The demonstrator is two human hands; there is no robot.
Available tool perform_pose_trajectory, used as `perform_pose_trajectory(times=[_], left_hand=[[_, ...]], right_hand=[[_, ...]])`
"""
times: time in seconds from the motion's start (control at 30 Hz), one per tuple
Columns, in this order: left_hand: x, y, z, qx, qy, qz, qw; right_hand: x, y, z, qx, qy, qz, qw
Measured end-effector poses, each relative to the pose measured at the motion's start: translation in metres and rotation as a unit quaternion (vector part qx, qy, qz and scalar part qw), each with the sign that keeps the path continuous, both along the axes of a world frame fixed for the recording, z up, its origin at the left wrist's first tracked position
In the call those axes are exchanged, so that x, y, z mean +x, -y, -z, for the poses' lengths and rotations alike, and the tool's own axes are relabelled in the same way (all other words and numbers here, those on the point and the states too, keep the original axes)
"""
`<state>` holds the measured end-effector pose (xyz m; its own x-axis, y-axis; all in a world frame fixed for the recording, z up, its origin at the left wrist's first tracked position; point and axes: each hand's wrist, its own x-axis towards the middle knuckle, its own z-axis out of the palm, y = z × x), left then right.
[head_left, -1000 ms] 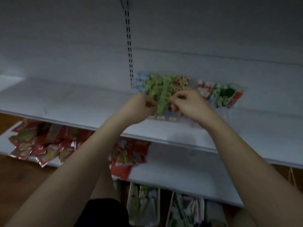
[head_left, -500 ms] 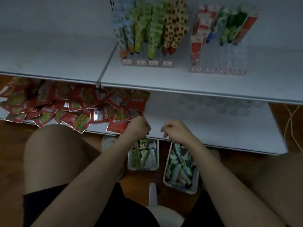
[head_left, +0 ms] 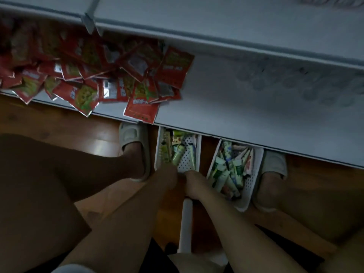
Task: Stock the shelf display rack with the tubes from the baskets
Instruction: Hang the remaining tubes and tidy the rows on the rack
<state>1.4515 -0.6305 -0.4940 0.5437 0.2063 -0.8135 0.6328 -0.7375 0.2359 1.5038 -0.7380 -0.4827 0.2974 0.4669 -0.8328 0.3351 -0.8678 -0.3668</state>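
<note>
A dim wooden floor (head_left: 59, 127) lies under you, and a white shelf (head_left: 236, 107) crosses the view with a second shelf (head_left: 216, 26) above it, cut off at the top edge. On the lower shelf's left half sits a loose heap of red sachets (head_left: 94, 75), some overhanging its front lip. Your bare legs spread to either side, each foot in a pale slipper; the left slipper (head_left: 132, 134) is just beside the left basket (head_left: 187, 164), the right slipper (head_left: 275, 164) just beside the right basket (head_left: 254, 186). Both white perforated baskets stand on the floor, their far ends hidden under the shelf. The tubes (head_left: 226, 170) are in these baskets: a thick jumble in the right one, fewer in the left one, where a green tube (head_left: 178, 154) lies slanted. Both forearms reach down and forward, nearly meeting over the near end of the left basket. Your left hand (head_left: 169, 174) has its knuckles up and fingers pointed down into the basket by the green tube; your right hand (head_left: 194, 182) sits beside it at the basket's near rim. The fingers of both are turned away and lost in shadow, so I cannot tell whether either holds a tube or how wide its grip is. A white post (head_left: 186, 223) rises between your forearms.
</note>
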Motion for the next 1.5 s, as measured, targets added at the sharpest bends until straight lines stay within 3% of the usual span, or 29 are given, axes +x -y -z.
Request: perform_pose_trajectory(times=[0.13, 0.3, 0.37, 0.43, 0.53, 0.6, 0.67, 0.7, 0.73, 0.9, 1.03, 1.23, 1.4, 1.5], left_hand=[[-0.004, 0.003, 0.004, 0.016, -0.003, -0.016, 1.000], [-0.013, 0.003, 0.010, 0.013, -0.048, -0.018, 0.999], [-0.017, 0.005, 0.013, 0.028, -0.045, -0.066, 0.996], [-0.019, 0.006, 0.018, 0.036, -0.032, -0.116, 0.992], [-0.017, 0.003, 0.029, 0.068, -0.026, -0.207, 0.976], [-0.014, 0.003, 0.033, 0.096, -0.034, -0.243, 0.965], [-0.010, 0.005, 0.039, 0.117, -0.038, -0.285, 0.951], [-0.009, 0.007, 0.043, 0.123, -0.034, -0.299, 0.946], [-0.007, 0.008, 0.048, 0.130, -0.026, -0.312, 0.941], [0.001, -0.002, 0.057, 0.117, -0.018, -0.311, 0.943], [0.002, -0.003, 0.061, 0.105, -0.012, -0.327, 0.939], [-0.004, -0.003, 0.048, 0.029, 0.048, -0.401, 0.914], [-0.016, -0.018, 0.011, -0.026, 0.088, -0.352, 0.932], [-0.007, -0.031, -0.026, -0.070, 0.133, -0.371, 0.916]], right_hand=[[-0.003, 0.004, 0.005, 0.006, 0.035, -0.003, 0.999], [-0.004, -0.003, 0.014, -0.046, -0.002, -0.064, 0.997], [-0.008, -0.007, 0.022, -0.061, -0.011, -0.075, 0.995], [-0.006, -0.012, 0.026, -0.058, -0.022, -0.048, 0.997], [0.007, -0.021, 0.030, 0.000, 0.001, 0.122, 0.993], [0.020, -0.032, 0.038, 0.034, -0.012, 0.326, 0.945], [0.031, -0.049, 0.048, 0.030, -0.102, 0.556, 0.825], [0.037, -0.055, 0.056, 0.028, -0.144, 0.630, 0.762], [0.042, -0.060, 0.062, 0.025, -0.174, 0.665, 0.726], [0.058, -0.082, 0.072, 0.017, -0.257, 0.704, 0.662], [0.061, -0.090, 0.088, 0.016, -0.243, 0.742, 0.625], [0.046, -0.076, 0.063, 0.028, -0.260, 0.727, 0.635], [0.042, -0.047, 0.008, 0.096, -0.209, 0.620, 0.750], [0.053, -0.034, -0.047, 0.124, -0.175, 0.507, 0.835]])
